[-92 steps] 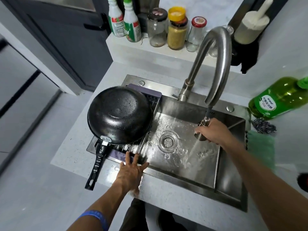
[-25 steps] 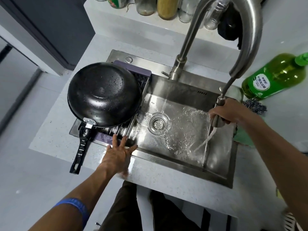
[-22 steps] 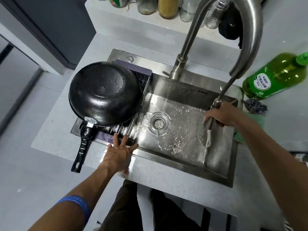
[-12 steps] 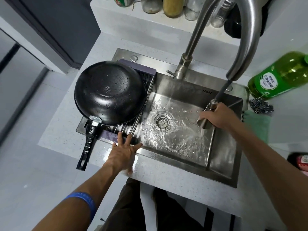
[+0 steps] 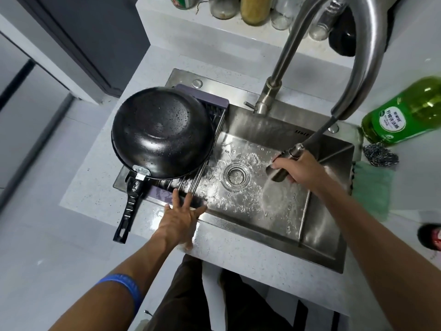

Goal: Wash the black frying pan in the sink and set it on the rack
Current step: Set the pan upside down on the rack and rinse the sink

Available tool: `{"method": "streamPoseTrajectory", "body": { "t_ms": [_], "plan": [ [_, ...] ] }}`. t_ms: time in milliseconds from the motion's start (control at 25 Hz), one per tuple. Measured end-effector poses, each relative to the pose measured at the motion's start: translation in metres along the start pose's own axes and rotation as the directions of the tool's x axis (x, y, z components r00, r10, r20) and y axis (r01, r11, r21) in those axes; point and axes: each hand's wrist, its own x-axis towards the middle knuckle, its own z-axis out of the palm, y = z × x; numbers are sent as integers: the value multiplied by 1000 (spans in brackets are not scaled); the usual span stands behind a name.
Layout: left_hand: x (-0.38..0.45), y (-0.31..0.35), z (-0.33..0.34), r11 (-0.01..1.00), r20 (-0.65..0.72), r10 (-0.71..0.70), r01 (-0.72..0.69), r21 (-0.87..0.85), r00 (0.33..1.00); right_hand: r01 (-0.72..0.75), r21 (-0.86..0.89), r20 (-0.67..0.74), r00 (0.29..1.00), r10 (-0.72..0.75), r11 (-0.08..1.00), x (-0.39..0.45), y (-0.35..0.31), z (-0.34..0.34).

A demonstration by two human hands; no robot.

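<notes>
The black frying pan (image 5: 162, 132) lies upside down and wet on the purple-framed rack (image 5: 205, 99) over the left part of the steel sink (image 5: 319, 237). Its handle (image 5: 130, 206) sticks out toward me over the counter. My left hand (image 5: 181, 216) rests flat with spread fingers on the sink's front rim and the rack's near edge. My right hand (image 5: 300, 169) grips the pull-out spray head (image 5: 278, 172) of the faucet (image 5: 358, 51), and water sprays onto the sink floor right of the drain (image 5: 236, 175).
A green dish-soap bottle (image 5: 405, 113), a steel scourer (image 5: 379, 155) and a green cloth (image 5: 374, 189) lie on the counter right of the sink. Jars and bottles (image 5: 253, 8) stand on the back ledge. A dark door (image 5: 90, 37) is at the left.
My right hand has swung the spray head from the sink's right side back toward the drain, and the water now hits the floor nearer the middle. The pan and my left hand stay put.
</notes>
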Motion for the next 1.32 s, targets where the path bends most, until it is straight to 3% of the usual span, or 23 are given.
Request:
{"method": "streamPoseTrajectory", "body": {
  "t_ms": [200,400,520,600,760,880,1000,1160,1320],
  "plan": [
    [-2,1,-1,1000,18,-12,12,-12,1000,0,1,-141,990,0,1000,13,5,-18],
    [-4,3,-6,1000,45,-8,7,24,999,39,11,52,998,-39,999,2,-1,5],
    [-5,3,-7,997,24,3,-5,83,1000,4,1,-80,997,-4,1000,15,-3,-11],
    [-4,3,-6,996,19,11,-12,91,1000,-38,-107,-152,988,21,994,15,7,-28],
    [-3,4,-5,996,23,15,-17,85,1000,4,-6,12,1000,-3,1000,-4,7,0],
    [-3,3,-4,997,25,5,-7,71,1000,32,49,-69,997,-29,998,-1,-3,5],
    [-1,3,-3,997,40,7,-10,80,999,-13,-30,-162,987,8,999,-4,2,-12],
    [0,4,-3,997,48,9,-13,77,999,-14,32,-79,997,17,999,-18,-10,20],
    [-5,-2,5,1000,-13,26,-26,1,1000,-91,-105,-409,912,40,990,-17,-26,33]
  ]
}}
